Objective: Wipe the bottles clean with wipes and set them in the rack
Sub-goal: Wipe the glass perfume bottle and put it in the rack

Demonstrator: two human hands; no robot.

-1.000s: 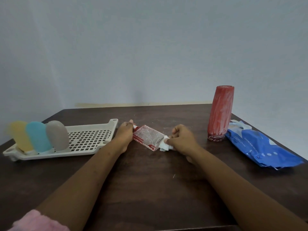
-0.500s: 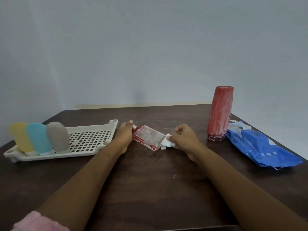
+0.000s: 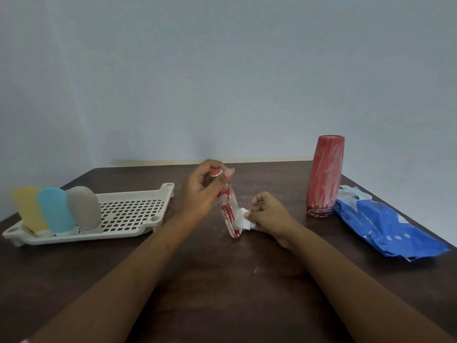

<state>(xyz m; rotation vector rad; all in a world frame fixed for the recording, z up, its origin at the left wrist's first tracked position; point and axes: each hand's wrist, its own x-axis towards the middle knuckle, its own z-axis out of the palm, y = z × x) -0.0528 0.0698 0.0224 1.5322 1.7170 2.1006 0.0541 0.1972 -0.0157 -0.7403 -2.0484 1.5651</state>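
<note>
My left hand (image 3: 201, 191) grips the red cap end of a small clear bottle with red print (image 3: 229, 215), which stands tilted with its base on the table. Beside the bottle's base, my right hand (image 3: 268, 215) pinches a crumpled white wipe (image 3: 247, 222) that touches the bottle's lower side. A beige slotted rack (image 3: 131, 214) lies to the left and holds a yellow bottle (image 3: 28, 209), a blue bottle (image 3: 55, 210) and a grey bottle (image 3: 84, 207), all upright at its left end. A tall red bottle (image 3: 324, 175) stands at the right, streaked with white.
A blue pack of wipes (image 3: 385, 227) lies at the right edge of the dark wooden table (image 3: 222, 280), just beyond the tall red bottle. A pale wall rises behind the table's far edge.
My left hand has lifted the cap end of the small bottle, turning it from lying flat to standing tilted on its base. My right hand stays by the base with the wipe.
</note>
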